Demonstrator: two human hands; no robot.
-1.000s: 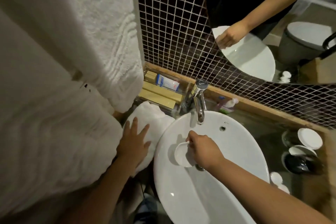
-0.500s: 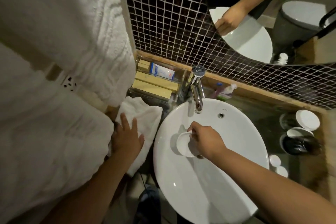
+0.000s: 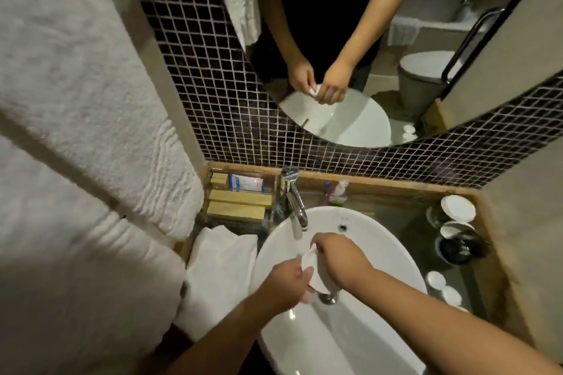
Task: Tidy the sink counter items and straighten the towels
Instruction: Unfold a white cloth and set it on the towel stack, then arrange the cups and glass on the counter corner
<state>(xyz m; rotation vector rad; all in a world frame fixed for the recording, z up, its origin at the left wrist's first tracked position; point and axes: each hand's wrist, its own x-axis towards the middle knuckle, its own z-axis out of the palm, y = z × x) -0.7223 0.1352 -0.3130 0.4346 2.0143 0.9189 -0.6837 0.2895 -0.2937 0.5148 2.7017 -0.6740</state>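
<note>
A small white dish [image 3: 313,274] is held over the white oval sink [image 3: 365,240], just below the chrome tap [image 3: 295,198]. My right hand [image 3: 338,257] grips its upper edge and my left hand [image 3: 288,283] grips its lower left side. A folded white towel [image 3: 221,271] lies on the counter left of the sink. Two large white towels [image 3: 88,119] hang at the left, the lower one [image 3: 76,298] nearest me.
A clear tray [image 3: 240,196] with boxed toiletries sits at the back left. A small bottle [image 3: 337,192] stands behind the sink. Dark jars with white lids [image 3: 455,222] and small white caps [image 3: 441,286] crowd the right counter. The mirror [image 3: 365,39] reflects both hands.
My left hand left the folded towel and came over the sink to take hold of the white dish. The view tilted up, showing more of the mirror.
</note>
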